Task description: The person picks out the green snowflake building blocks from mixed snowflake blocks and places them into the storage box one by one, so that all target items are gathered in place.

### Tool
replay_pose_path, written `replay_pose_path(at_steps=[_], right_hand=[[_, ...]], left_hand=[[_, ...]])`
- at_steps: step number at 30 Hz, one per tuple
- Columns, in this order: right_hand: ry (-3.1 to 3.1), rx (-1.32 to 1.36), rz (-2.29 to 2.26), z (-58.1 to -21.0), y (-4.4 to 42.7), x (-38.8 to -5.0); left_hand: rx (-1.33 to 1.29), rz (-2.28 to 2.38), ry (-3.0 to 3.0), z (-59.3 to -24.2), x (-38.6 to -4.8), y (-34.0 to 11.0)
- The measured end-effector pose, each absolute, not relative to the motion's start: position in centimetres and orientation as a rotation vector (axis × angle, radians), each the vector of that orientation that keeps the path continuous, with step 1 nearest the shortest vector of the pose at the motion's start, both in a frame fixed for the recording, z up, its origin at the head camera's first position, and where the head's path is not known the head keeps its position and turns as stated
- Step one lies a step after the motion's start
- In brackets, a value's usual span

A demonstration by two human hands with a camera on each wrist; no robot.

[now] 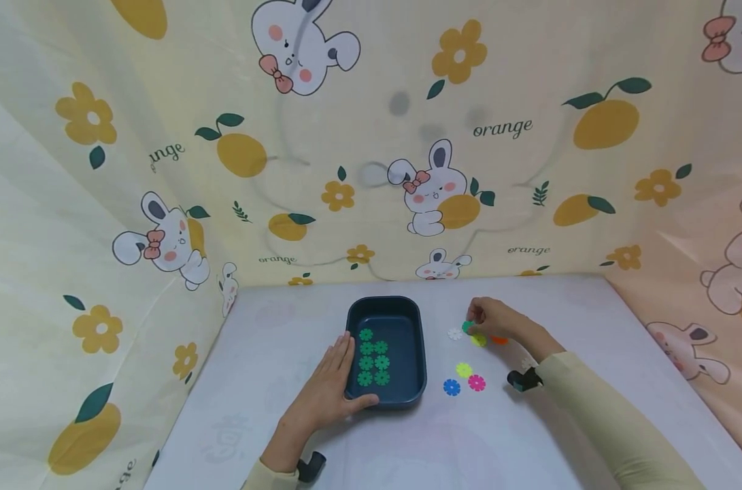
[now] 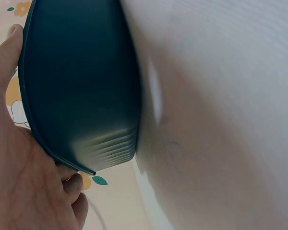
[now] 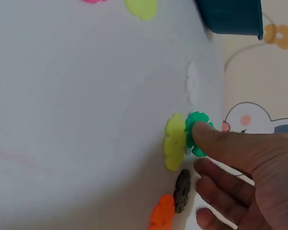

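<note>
A dark blue-green rectangular tray [image 1: 413,398] holds several green flower-shaped plastic discs [image 1: 366,363] along its left side. My left hand [image 1: 329,382] rests against its left and near rims, fingers straight and thumb at the near edge. In the left wrist view that hand [image 2: 29,177] touches the tray's outer rim. My right hand [image 1: 495,318] pinches a green flower disc [image 3: 197,133] between thumb and fingers, right of the tray. Close beside this disc are a yellow disc [image 3: 174,143] and a clear white one [image 3: 192,84]. A dark disc [image 3: 182,190] and an orange one [image 3: 162,214] lie below the fingers.
Nearer on the white table [image 1: 432,449] lie a blue disc [image 1: 451,387], a pink disc [image 1: 477,382] and another yellow disc [image 1: 464,370]. A pale disc [image 1: 526,364] sits by the right wrist. Printed cloth [image 1: 358,136] hangs behind and at both sides.
</note>
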State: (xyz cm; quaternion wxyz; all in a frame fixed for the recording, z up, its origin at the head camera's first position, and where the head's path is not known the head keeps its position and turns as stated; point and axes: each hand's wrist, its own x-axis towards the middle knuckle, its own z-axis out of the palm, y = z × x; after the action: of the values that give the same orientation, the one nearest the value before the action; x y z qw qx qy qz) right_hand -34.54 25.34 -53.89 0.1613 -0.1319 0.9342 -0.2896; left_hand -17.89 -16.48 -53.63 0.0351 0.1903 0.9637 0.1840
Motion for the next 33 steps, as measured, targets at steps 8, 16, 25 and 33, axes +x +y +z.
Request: replay_pose_path(at_steps=[8, 16, 25, 33], right_hand=[[2.654, -0.496, -0.944, -52.4, 24.4, -34.4], [2.64, -0.655, -1.139, -49.4, 21.7, -34.0], [2.53, -0.835, -1.289, -48.3, 16.9, -34.1], [2.476, -0.912, -1.255, -48.7, 12.7, -34.3]], left_hand=[[0.586, 0.576, 2.956, -53.5, -17.8, -16.5], [0.593, 0.567, 2.964, -53.7, -17.8, -16.6], [0.581, 0.574, 2.953, -53.4, -17.9, -16.5], [0.594, 0.587, 2.95, -53.4, -17.8, -16.5]])
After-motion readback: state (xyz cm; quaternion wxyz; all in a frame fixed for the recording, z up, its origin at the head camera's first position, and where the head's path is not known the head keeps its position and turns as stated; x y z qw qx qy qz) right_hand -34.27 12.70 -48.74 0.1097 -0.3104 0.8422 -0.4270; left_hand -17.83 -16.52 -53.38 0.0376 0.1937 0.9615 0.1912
